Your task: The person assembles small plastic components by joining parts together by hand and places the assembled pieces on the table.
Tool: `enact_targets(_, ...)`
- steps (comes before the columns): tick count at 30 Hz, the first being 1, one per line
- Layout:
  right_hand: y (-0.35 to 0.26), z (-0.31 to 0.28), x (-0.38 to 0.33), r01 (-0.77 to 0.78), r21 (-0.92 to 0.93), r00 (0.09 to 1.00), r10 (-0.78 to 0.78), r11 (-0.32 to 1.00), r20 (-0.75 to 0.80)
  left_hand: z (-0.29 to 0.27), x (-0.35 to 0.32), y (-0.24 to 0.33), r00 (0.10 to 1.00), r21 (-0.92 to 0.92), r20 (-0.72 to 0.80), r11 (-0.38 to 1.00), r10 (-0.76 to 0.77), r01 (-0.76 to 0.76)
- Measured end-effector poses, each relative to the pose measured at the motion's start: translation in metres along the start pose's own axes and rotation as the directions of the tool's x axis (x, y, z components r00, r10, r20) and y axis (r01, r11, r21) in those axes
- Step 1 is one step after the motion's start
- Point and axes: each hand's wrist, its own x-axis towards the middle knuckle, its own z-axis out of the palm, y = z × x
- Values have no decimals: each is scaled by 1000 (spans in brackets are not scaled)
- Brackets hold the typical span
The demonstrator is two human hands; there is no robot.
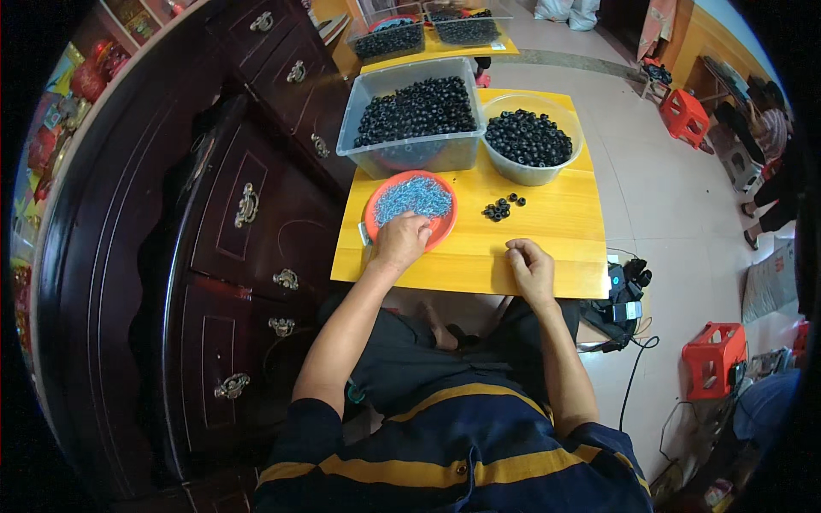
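Note:
My left hand (401, 243) reaches over the near rim of a round red plate (448, 226). Its fingers are pinched together at the edge of a heap of small, thin, bluish metallic pieces (414, 197); whatever they grip is too small to make out. Near the front edge of the yellow table, my right hand (534, 268) rests with its fingers curled in. A tiny dark spot shows at its fingertips, but I cannot tell what it is. Between the plate and the right hand's far side lie several loose black ring-shaped parts (496, 210).
A clear rectangular tub (415, 156) and a round translucent tub (530, 176), both full of black parts, stand at the table's back. Dark wooden drawers (231, 205) line the left. Red stools (714, 359), cables and other people are on the right.

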Motion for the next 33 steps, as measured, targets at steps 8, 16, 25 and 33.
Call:
enact_targets(8, 0, -4, 4, -30, 14, 1000, 30, 999, 3, 13, 16, 3, 998, 76, 55, 997, 12, -16)
enact_targets(16, -9, -9, 42, 115, -233, 992, -122, 966, -17, 15, 23, 2, 997, 82, 66, 995, 51, -56)
enact_targets(25, -15, 4, 72, 242, -529, 969, -229, 813, 91, 14, 31, 3, 992, 51, 128, 998, 14, -21)
enact_targets(33, -3, 1, 62, 259, -601, 961, -267, 756, 78, 18, 33, 2, 983, 228, 172, 969, 59, -98)
